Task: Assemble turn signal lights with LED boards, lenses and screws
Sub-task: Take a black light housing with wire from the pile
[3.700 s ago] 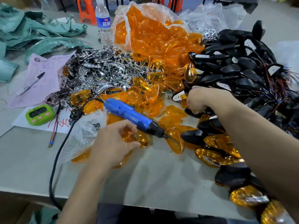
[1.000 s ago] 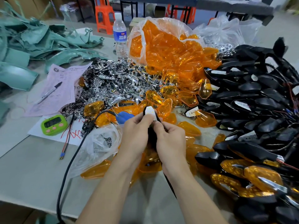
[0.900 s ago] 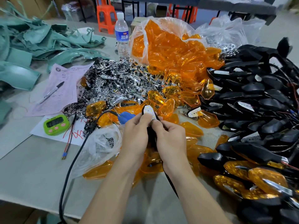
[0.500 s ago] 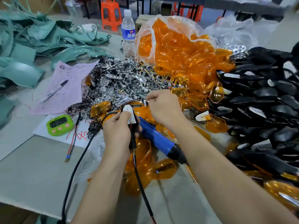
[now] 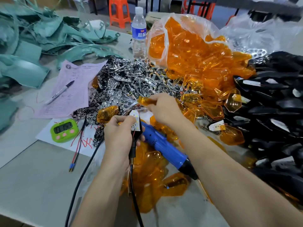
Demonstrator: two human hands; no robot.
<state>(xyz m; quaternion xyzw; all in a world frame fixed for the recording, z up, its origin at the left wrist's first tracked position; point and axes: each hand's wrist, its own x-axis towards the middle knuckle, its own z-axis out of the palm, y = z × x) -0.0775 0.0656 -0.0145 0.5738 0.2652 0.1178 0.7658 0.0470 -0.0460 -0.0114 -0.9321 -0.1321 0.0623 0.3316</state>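
Observation:
My left hand [image 5: 119, 135] grips a black turn signal housing with a white LED board [image 5: 135, 122] facing up and its black cable [image 5: 133, 185] hanging toward me. Just above and to the right, my right hand [image 5: 164, 108] pinches an orange lens [image 5: 145, 100] lifted from the pile. The blue electric screwdriver [image 5: 164, 149] lies on the table between my forearms, tip pointing right. Several chrome reflectors [image 5: 127, 86] are heaped behind my hands.
A bag of orange lenses [image 5: 188, 46] stands at the back, with black housings [image 5: 275, 99] piled on the right. A green timer [image 5: 64, 130], pink paper with a pen [image 5: 60, 91], a water bottle [image 5: 139, 33] and teal plastic parts [image 5: 24, 46] are at the left.
My right hand left the housing, reached into the pile behind and now holds an orange lens. My left hand keeps the housing, and the screwdriver came into view beneath.

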